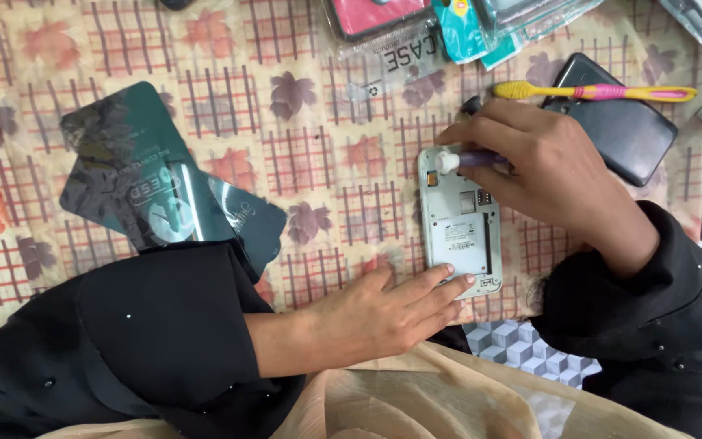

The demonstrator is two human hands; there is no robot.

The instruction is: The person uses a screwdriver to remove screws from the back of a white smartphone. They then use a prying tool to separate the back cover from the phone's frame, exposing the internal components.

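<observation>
Opened phone [459,221], back cover off, lying flat near the middle of the desk's [318,162] near edge, on the patterned cloth. Left hand [383,313] spread flat, fingers released and extended, fingertips pressing the phone's lower end. Right hand [542,167] clenched around a purple-handled tool [469,159], its white tip set on the phone's upper left corner.

To do this well:
- Press down evenly with the left fingertips so the phone cannot slide on the cloth.
- Steady the tool with a short grip close to the tip, wrist resting low.
- Apply light pressure only; probably fragile parts in the exposed bay.

Count:
- one opened phone
- one purple-handled tool
- one yellow and pink toothbrush [595,92], toward the desk's far right corner
- one dark slab [623,122] under the toothbrush, touching it; phone or cover, cannot tell
- two dark green cards [136,175], overlapping, near the left edge
- several packaged cases [383,16] along the far edge, cropped, number unclear
</observation>
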